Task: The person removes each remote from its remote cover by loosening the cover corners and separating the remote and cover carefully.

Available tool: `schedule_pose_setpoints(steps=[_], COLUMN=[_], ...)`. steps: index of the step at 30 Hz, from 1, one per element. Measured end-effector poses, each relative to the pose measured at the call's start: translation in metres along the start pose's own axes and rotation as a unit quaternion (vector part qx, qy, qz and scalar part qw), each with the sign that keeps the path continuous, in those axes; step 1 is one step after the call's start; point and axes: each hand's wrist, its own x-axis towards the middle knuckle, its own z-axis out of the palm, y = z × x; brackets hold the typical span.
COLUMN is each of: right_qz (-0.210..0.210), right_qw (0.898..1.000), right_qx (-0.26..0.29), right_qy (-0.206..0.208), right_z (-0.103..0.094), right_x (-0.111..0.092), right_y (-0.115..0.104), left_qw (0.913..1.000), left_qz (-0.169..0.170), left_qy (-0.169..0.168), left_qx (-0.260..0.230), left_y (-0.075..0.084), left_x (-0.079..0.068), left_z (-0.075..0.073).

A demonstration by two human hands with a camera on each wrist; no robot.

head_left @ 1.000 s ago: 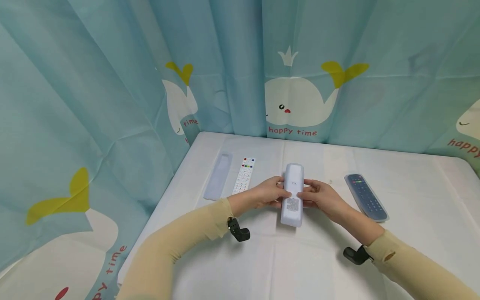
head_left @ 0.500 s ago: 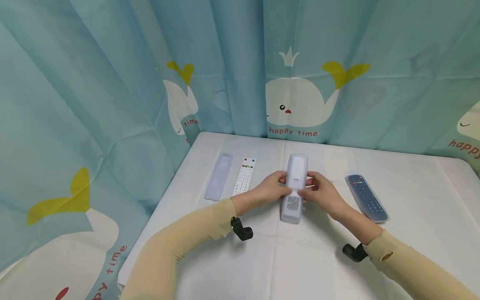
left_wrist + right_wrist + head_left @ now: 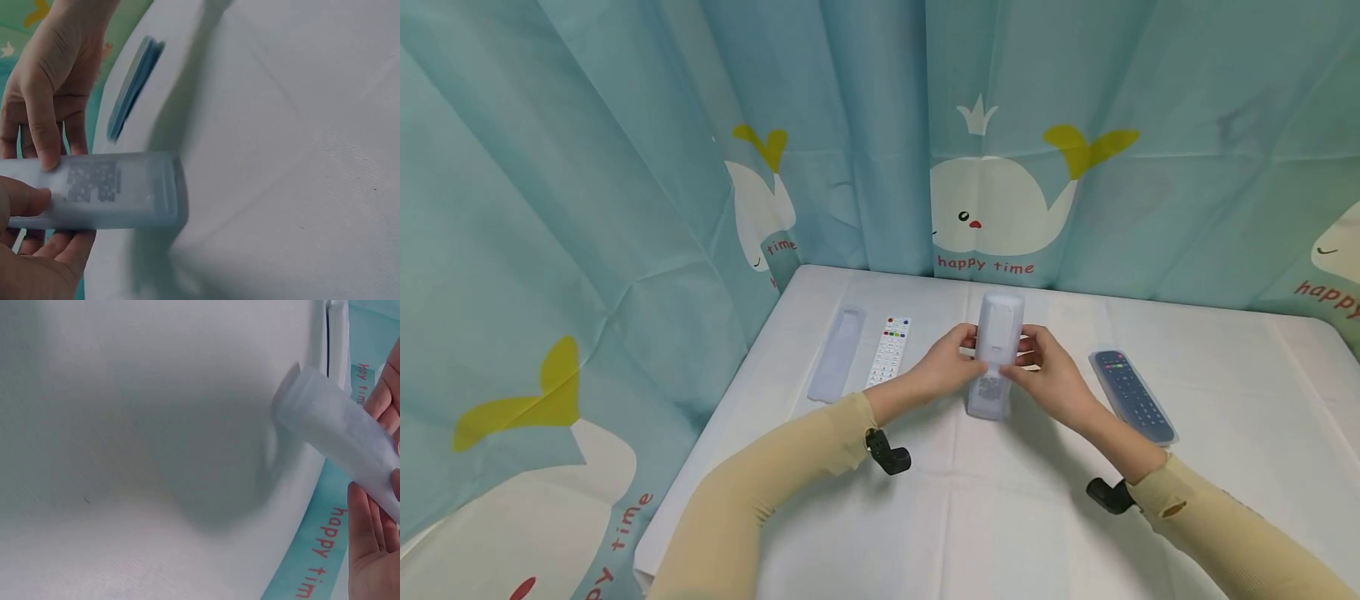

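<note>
Both hands hold a white remote control [image 3: 1000,321] in a cloudy see-through sleeve, its back with a patch of dark print turned up. My left hand [image 3: 951,362] grips the left long side, thumb pressed on the back. On the opposite side my right hand [image 3: 1051,375] pinches it the same way, the two thumbs close together. In the left wrist view the sleeve's near end [image 3: 164,187] juts out past the thumbs, low over the tabletop. The right wrist view shows the sleeved remote [image 3: 337,425] tilted, with fingers beneath it. Its button side is hidden.
Left of the hands lie a loose translucent sleeve [image 3: 835,358] and a bare white remote control [image 3: 890,350] with coloured buttons. A dark remote control [image 3: 1131,392] in a clear cover lies to the right. A whale-print curtain [image 3: 880,150] hangs behind the white table [image 3: 880,542].
Both hands have moved the sleeved remote control away from me, and its far end has risen. The thumbs stay on its back. The other items have not moved.
</note>
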Motion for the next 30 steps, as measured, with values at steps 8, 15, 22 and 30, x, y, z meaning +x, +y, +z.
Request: schedule_pose_setpoints(steps=[8,15,22,30], right_qz=[-0.036,-0.041,-0.047,-0.046], right_qw=[0.999,0.998,0.997,0.998], right_qx=[-0.025,-0.041,-0.045,-0.04], right_qy=[0.031,0.035,0.037,0.032], right_z=[-0.002,-0.001,-0.0016,-0.0056], right_x=[0.0039,0.0036,0.0015,-0.0013], right_y=[-0.0026,0.0006,0.002,0.0016], left_qw=[0.9996,0.9994,0.999,0.9981], left_qz=[0.025,0.033,0.042,0.06], left_qy=[-0.001,-0.006,-0.012,0.002], left_qx=[-0.01,-0.009,-0.008,-0.013], left_y=[0.0076,0.0071,0.0064,0.0085], left_x=[0.0021,0.0026,0.0024,0.0026], left_z=[-0.0011,-0.0006,-0.0003,-0.0019])
